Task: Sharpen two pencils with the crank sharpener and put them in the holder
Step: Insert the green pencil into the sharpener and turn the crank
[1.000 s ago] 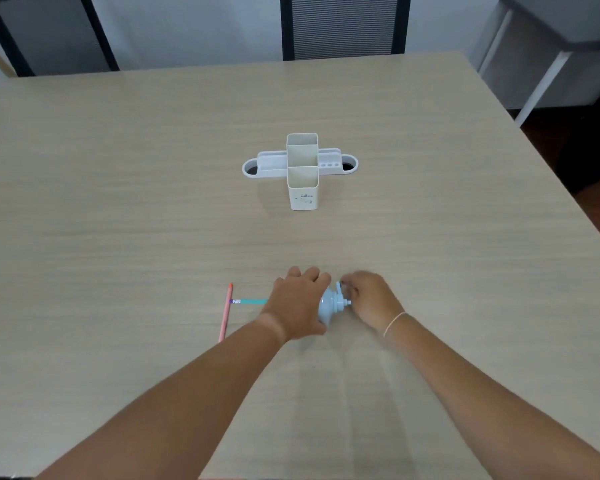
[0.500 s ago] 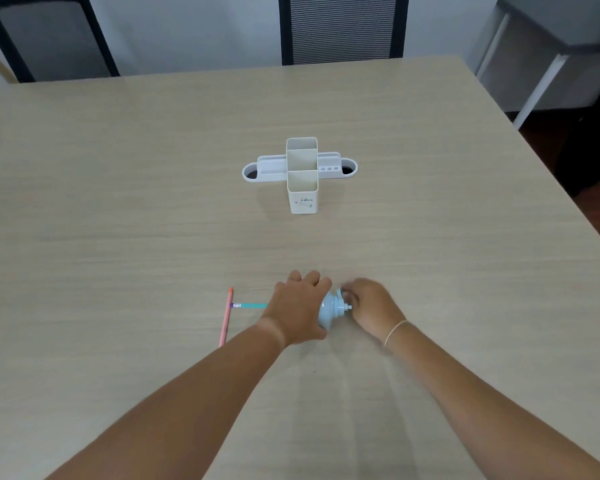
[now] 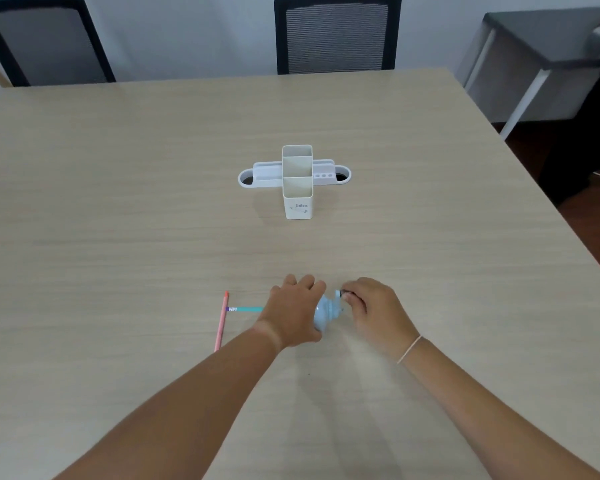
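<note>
A light blue crank sharpener (image 3: pixel 326 313) sits on the table near the front, mostly covered by my left hand (image 3: pixel 297 315), which grips its body. A teal pencil (image 3: pixel 245 309) sticks out to the left from under that hand, lying level. My right hand (image 3: pixel 371 308) pinches the sharpener's crank at its right end. A pink pencil (image 3: pixel 221 322) lies loose on the table, just touching the teal pencil's end. The white pencil holder (image 3: pixel 298 183) stands upright further back, its compartments showing nothing inside.
The wooden table (image 3: pixel 118 202) runs wide to the left and back. Two black mesh chairs (image 3: pixel 336 32) stand behind its far edge. A grey side table (image 3: pixel 534 64) stands off the right rear corner, where the floor drops away.
My right hand's fingers have shifted slightly around the crank. My left hand, the sharpener and both pencils hold their places.
</note>
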A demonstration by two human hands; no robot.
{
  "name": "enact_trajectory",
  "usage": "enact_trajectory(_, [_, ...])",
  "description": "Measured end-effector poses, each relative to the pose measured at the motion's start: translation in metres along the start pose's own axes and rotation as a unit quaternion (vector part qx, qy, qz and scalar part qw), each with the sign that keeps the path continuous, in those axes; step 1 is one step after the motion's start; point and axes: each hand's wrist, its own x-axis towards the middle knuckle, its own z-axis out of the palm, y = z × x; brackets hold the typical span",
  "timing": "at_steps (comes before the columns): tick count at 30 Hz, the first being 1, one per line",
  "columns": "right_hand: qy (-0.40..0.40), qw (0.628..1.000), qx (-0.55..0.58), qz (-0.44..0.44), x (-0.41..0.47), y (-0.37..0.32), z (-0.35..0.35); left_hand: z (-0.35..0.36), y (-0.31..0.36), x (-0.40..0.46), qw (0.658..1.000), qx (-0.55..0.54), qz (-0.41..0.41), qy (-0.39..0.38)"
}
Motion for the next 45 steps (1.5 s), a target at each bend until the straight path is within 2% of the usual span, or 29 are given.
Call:
enact_trajectory(13, [-0.022,0.999,-0.044,0.01,-0.002,-0.007,-0.01,-0.006,-0.004,-0.004,0.999,-0.015,0.013,-0.029])
enact_trajectory(18, [0.001,0.998,-0.061,0.022,-0.003,-0.019,-0.02,-0.02,-0.013,-0.014,0.994,-0.108,0.002,0.015])
enact_trajectory(22, [0.033,0.996,-0.073,-0.04,-0.003,-0.041,-0.026,-0.031,-0.042,-0.029,0.986,-0.167,-0.013,-0.002])
enact_trajectory(26, [-0.069,0.991,-0.092,-0.063,0.003,-0.063,-0.007,-0.028,-0.068,-0.037,0.984,-0.171,-0.039,-0.026])
enact_trajectory(31, [-0.227,0.957,-0.182,-0.008,0.018,-0.071,0.021,-0.018,-0.073,-0.037,0.99,-0.128,-0.052,-0.034])
enact_trajectory(39, [-0.212,0.949,-0.234,0.014,0.023,-0.071,0.038,-0.012,-0.063,-0.037,0.995,-0.083,-0.053,0.003])
enact_trajectory(45, [-0.206,0.95,-0.235,0.016,0.025,-0.072,0.038,-0.013,-0.073,-0.037,0.998,-0.056,-0.037,-0.005])
